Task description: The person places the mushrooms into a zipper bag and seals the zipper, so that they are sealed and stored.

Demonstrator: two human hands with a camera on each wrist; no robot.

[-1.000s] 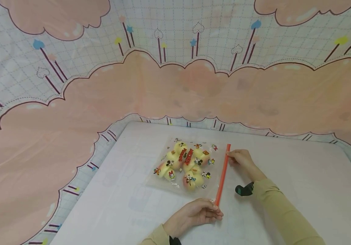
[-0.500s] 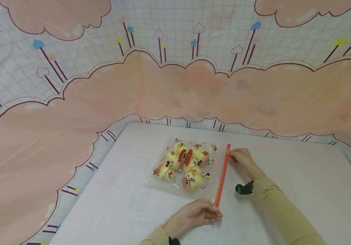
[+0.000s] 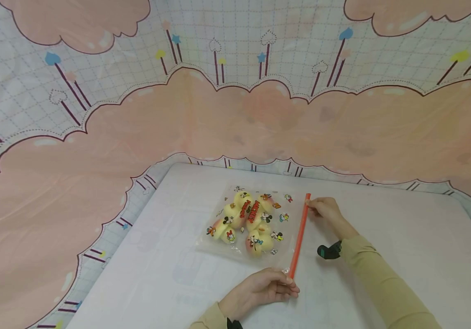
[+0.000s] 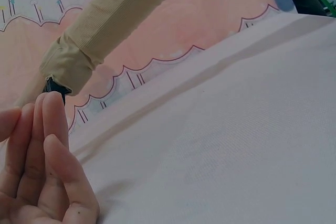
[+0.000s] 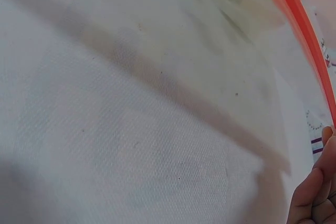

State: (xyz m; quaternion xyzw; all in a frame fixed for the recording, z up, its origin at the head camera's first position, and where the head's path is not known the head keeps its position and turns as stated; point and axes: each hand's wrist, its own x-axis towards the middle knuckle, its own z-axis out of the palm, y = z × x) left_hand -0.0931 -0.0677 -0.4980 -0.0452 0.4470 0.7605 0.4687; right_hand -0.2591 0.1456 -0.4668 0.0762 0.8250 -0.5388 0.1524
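Note:
A clear plastic zip bag (image 3: pixel 282 249) printed with cartoon characters lies on the white table, with several rounded yellow and pink pieces (image 3: pixel 260 242) inside. Along its right edge runs an orange-red zip strip (image 3: pixel 299 237), also in the right wrist view as a red band (image 5: pixel 310 35). At the strip's near end, my left hand (image 3: pixel 260 289) pinches it between thumb and fingers. My right hand (image 3: pixel 327 214) pinches the far end with its fingertips. In the left wrist view the strip is out of sight and only my left hand's fingers (image 4: pixel 34 156) show.
The white table (image 3: pixel 404 237) stretches out on both sides of the bag. A curtain (image 3: pixel 219 123) with pink cloud shapes hangs behind the table. Dark wrist straps (image 3: pixel 329 250) sit at the sleeve cuffs.
Both hands keep their hold on the strip's ends, nearly still. The far end has risen very slightly, and a yellow piece at the bag's upper right has shifted a little left.

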